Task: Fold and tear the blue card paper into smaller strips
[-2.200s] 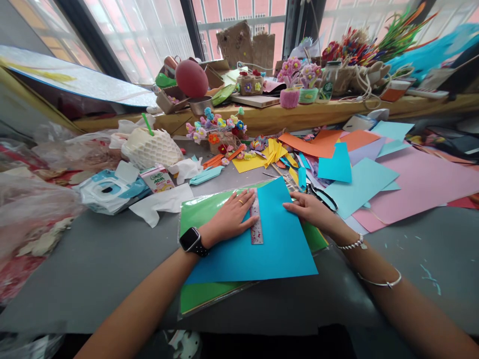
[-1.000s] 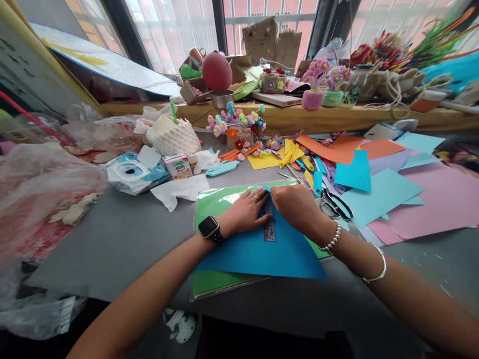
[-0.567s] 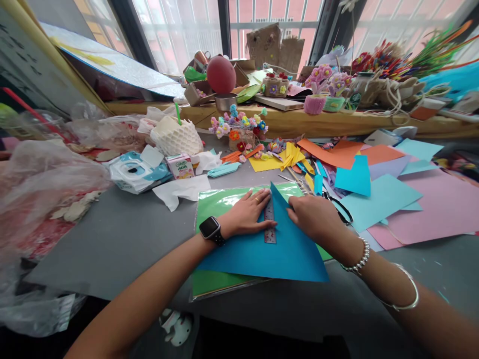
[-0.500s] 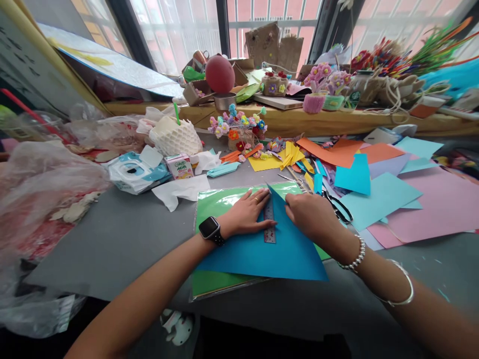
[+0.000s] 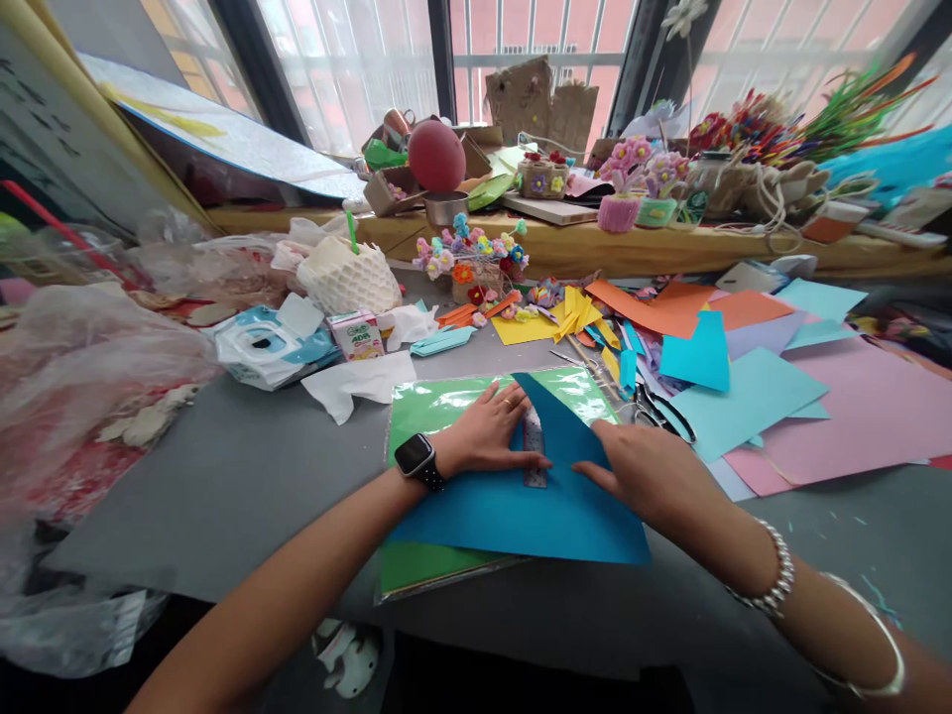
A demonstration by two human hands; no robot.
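Note:
A sheet of blue paper point(image 5: 513, 521) lies on a green sheet in a clear sleeve point(image 5: 420, 407). My left hand point(image 5: 487, 436) is spread flat on the blue paper, its fingers and thumb pressing along a narrow ruler point(image 5: 535, 466). The blue sheet's right part rises and curls over the ruler's upper end. At the sheet's right edge is my right hand point(image 5: 644, 471), thumb on top of the paper and the other fingers at or behind the edge, partly hidden. It appears to pinch the sheet there.
Black-handled scissors point(image 5: 669, 412) lie just right of my right hand. Coloured paper sheets point(image 5: 755, 397) spread further right, with yellow strips point(image 5: 576, 312) behind. A wet-wipe pack point(image 5: 272, 347) and a small carton point(image 5: 357, 335) stand at left. Plastic bags point(image 5: 96, 367) fill the far left.
My right hand has moved down and right along the blue paper's edge, its thumb now stretched over the sheet. The paper's upper corner leans further left over the ruler. My left hand stays put.

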